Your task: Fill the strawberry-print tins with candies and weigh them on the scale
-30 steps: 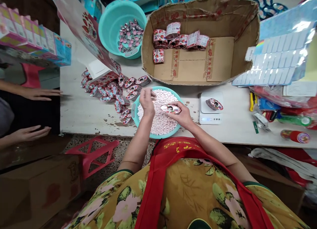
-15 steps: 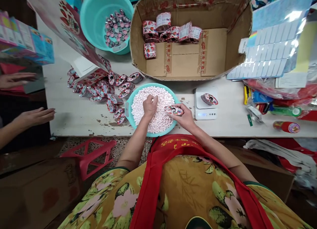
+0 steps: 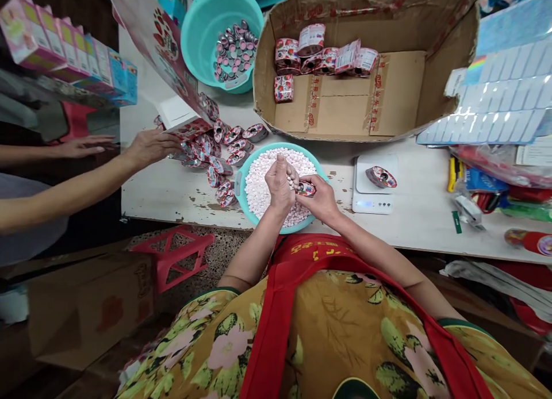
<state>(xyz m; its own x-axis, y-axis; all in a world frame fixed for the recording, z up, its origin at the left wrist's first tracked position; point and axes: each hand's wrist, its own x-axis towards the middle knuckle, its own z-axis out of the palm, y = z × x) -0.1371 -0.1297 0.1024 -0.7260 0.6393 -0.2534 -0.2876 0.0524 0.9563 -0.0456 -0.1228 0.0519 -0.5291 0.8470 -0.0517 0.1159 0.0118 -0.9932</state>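
Note:
My left hand (image 3: 281, 185) is closed around a small handful of pale pink, pill-shaped candies (image 3: 292, 180), thumb uppermost. It is held right against the opening of a small oval tin (image 3: 306, 188) with a strawberry print. Gripping that tin from its right side is my right hand (image 3: 322, 199). Both hands are over a turquoise basin (image 3: 241, 200) filled with the same candies. Whether candies are passing into the tin is hidden by my fingers. Another such tin (image 3: 382, 177) lies on a white digital scale (image 3: 371, 204) to the right.
Several printed tins (image 3: 221, 165) cluster left of the basin. A turquoise tub (image 3: 194, 48) of small metal caps stands behind them. A cardboard box (image 3: 401, 94) at the back holds several tins. At left, a co-worker's hand (image 3: 150, 148) reaches to the tin pile.
My left hand has come up from the candies to the tin, bringing a handful. The co-worker's hand has reached right to the tin pile. The view has shifted left.

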